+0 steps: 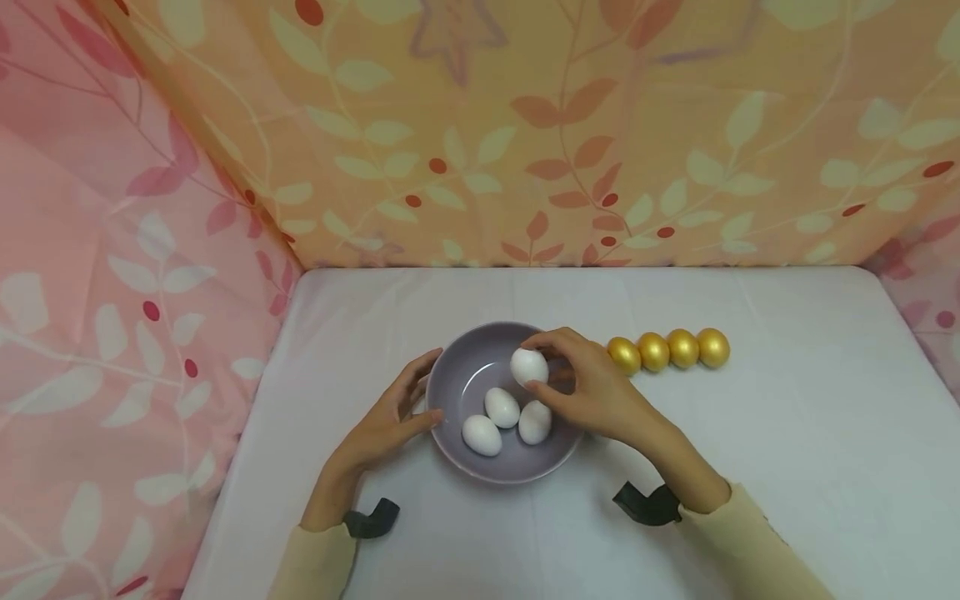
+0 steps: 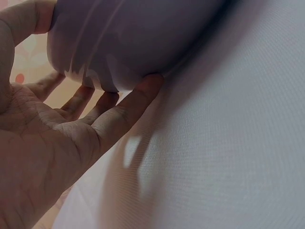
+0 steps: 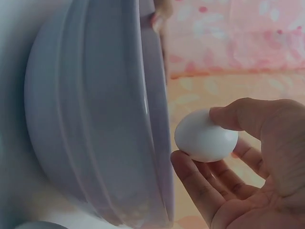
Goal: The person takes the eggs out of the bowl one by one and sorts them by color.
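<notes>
A purple-grey bowl [image 1: 455,442] stands on the table with several white eggs lying in it, one of them an egg [image 1: 482,435] near its front left. Over the bowl's right side, my right hand [image 1: 600,392] pinches another white egg [image 3: 205,136] between thumb and fingertips, raised above the rim in the right wrist view. My left hand [image 1: 382,425] holds the bowl's left side, its thumb at the rim. In the left wrist view its other fingers [image 2: 126,112] rest against the outer wall, low down near the tabletop.
Right of the bowl, several gold balls [image 1: 683,348] sit in a row, the leftmost end partly behind my right hand. A white cloth [image 1: 787,450] covers the table. Patterned fabric [image 1: 465,133] hangs behind it and at the sides. Dark bands [image 1: 648,504] show at both wrists.
</notes>
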Demonstrator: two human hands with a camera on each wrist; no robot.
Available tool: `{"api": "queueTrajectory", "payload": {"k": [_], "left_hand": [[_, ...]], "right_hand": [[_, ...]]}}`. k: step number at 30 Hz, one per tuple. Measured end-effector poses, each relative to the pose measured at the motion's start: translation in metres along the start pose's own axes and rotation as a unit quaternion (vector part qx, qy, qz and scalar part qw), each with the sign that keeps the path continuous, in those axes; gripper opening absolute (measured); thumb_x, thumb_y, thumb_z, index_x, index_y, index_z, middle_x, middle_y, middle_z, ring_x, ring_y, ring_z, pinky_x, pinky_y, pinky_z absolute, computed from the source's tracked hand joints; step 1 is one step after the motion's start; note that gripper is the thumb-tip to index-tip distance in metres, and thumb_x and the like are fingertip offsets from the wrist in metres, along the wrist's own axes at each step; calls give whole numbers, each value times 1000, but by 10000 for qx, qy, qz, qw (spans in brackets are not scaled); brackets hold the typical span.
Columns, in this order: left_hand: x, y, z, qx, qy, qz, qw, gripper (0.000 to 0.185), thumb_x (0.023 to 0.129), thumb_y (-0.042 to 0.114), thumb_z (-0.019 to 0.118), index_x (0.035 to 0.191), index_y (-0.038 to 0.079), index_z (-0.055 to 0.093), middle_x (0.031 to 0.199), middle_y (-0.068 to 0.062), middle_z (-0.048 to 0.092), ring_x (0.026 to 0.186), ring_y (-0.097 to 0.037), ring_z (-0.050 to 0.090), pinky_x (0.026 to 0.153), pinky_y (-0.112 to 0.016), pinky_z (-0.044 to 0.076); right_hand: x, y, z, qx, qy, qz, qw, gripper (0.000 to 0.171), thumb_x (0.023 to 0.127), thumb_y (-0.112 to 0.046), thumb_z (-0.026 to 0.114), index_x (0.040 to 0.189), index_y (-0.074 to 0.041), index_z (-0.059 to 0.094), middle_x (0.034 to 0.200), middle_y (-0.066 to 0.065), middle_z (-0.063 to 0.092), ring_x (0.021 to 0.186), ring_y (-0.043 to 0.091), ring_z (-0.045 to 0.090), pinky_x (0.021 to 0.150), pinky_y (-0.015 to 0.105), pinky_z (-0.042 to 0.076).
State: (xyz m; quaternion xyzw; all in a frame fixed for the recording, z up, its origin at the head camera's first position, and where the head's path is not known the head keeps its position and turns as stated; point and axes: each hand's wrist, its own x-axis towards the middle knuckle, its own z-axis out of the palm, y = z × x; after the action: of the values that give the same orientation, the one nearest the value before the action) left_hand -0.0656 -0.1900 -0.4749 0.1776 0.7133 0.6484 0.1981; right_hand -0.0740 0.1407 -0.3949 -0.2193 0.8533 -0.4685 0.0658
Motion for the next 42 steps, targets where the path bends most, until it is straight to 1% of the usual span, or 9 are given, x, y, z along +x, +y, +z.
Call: {"api": "queueTrajectory", "payload": {"k": [4,9,17,28,30,33,36,38,42], "left_hand": [[0,0,1,-6,13,30,10000,83,98,4,72,166,27,29,172,-5,31,162,-37,24,116,-14,36],[1,1,1,-4,22,35,10000,83,98,4,72,166,26,29,173,-4,31,163,-36,24,117,-13,35],[0,2,1,-14,-4,50,10000,83,99,7,72,167,25,28,173,-4,30,162,-37,25,115,-14,37],[2,1,1,40,10,47,10000,83,98,5,72,166,26,29,173,-4,30,162,-36,26,116,-14,37],[2,1,1,79,19,19,10000,83,98,5,72,166,27,29,172,-4,31,162,-36,26,119,-20,36],[3,2,1,114,32,-9,9999,83,98,5,71,166,27,29,172,-4,31,162,-37,26,126,-40,33],[3,3,1,106,40,-9,9999,82,98,5,72,166,27,30,172,-4,32,162,-38,26,126,-58,27],[3,2,0,83,37,-16,10000,82,98,6,72,166,27,30,171,-5,32,162,-38,26,126,-52,31],[2,1,1,60,36,4,10000,82,98,7,73,166,27,30,171,-5,32,162,-38,25,127,-54,29]], "right_hand": [[-7,5,1,172,140,-139,9997,41,94,-15,81,132,-17,65,126,3,68,112,20,69,91,45,64],[-16,8,0,192,294,-114,9993,40,95,-15,80,131,-19,65,126,0,66,110,16,65,91,45,63],[-27,12,-1,401,530,-68,9978,43,93,-10,81,133,-14,63,129,3,64,116,14,64,90,27,62],[-41,18,-4,377,987,-123,9943,48,91,-5,82,134,-11,62,127,4,65,114,7,66,89,22,62],[-43,21,-6,432,1040,-141,9935,48,91,-5,82,134,-11,62,127,4,65,113,7,66,88,22,62],[-47,24,-8,582,1088,-142,9923,48,92,-3,81,135,-10,61,128,3,64,114,7,67,88,21,61],[-50,27,-10,743,1127,-157,9907,50,92,0,80,136,-10,61,131,4,63,115,6,66,88,21,61],[-52,27,-12,792,1166,-164,9899,51,91,1,80,137,-9,60,132,5,63,116,5,66,88,21,61],[-57,28,-13,797,1231,-111,9891,51,91,2,79,137,-10,61,133,5,63,117,2,65,88,20,61]]}}
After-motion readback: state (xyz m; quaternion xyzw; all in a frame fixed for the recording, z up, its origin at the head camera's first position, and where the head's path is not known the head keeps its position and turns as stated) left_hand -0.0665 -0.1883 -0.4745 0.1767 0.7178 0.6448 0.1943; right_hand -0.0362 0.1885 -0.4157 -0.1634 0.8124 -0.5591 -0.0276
